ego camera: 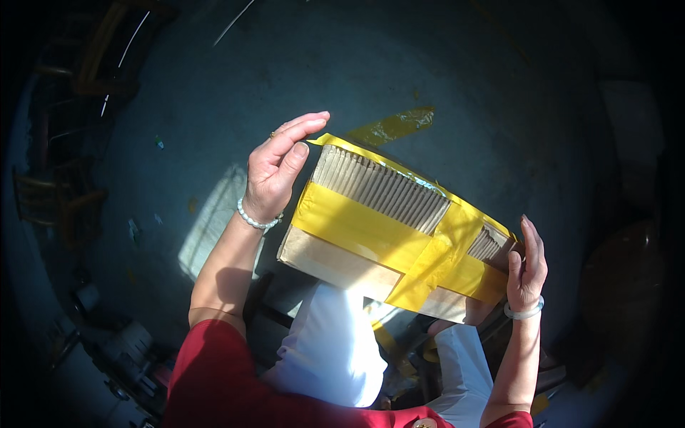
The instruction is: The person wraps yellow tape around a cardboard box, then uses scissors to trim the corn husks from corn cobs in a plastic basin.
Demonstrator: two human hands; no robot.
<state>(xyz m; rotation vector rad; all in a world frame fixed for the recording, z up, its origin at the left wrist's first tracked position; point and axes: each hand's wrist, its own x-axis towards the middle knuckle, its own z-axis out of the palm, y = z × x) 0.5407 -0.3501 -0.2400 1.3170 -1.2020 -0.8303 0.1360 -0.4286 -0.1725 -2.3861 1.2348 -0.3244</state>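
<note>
Before me, tilted down to the right, is a bundle of cardboard sheets [342, 262] wrapped in yellow packing tape [364, 227]. Rows of stacked cardboard edges show between its bands, and a tape strip crosses them near the right end. My left hand [278, 166] is raised at the bundle's upper left corner, thumb apart from the fingers; whether it touches the tape edge there cannot be told. My right hand [529, 267] is against or just beside the right end, fingers pointing up. Neither hand is closed around the bundle. Its underside is hidden.
A strip of yellow tape [396, 125] lies on the grey floor [241, 80] beyond the bundle. Wooden chairs [64, 200] stand at the left. At the right is a dark round-edged object [615, 278]. Small scraps [159, 142] lie on the floor at left.
</note>
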